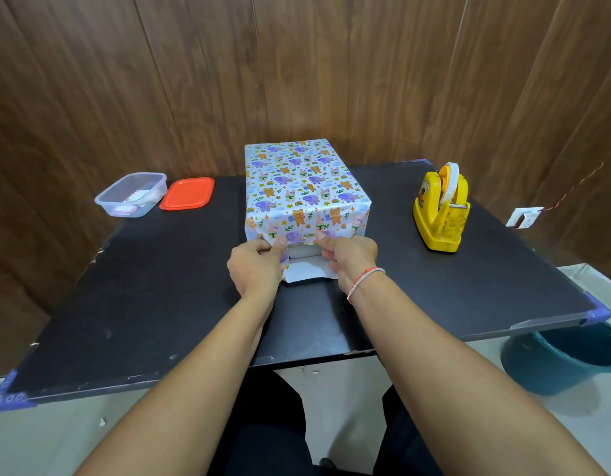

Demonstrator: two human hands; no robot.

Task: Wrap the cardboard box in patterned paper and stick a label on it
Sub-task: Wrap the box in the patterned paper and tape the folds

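Here the box [302, 187] stands at the middle of the black table [159, 286], its top and visible sides covered in patterned paper [290, 173] printed with elephants, bears, rabbits and rainbows on white. At the near end the wrapping is unfinished: a top flap hangs over the end face, and a white-backed flap [305, 269] lies flat on the table below it. The left hand [254, 266] pinches the folded paper at the near left corner, thumb on top and fingers curled beneath. The right hand [348, 257] grips the paper at the near right corner in the same way; a thread bracelet [364, 280] circles its wrist.

At the far left, well apart from the box, sit a clear tub [132, 194] holding small items and, just beside it, its red lid [187, 194]. At the right stands a yellow tape dispenser [441, 211]. A teal basin [565, 359] sits on the floor beyond the table's right corner.

Bare tabletop lies on both sides of the box and in front of it, up to the near edge. A wood-panelled wall [194, 80] closes the far side.
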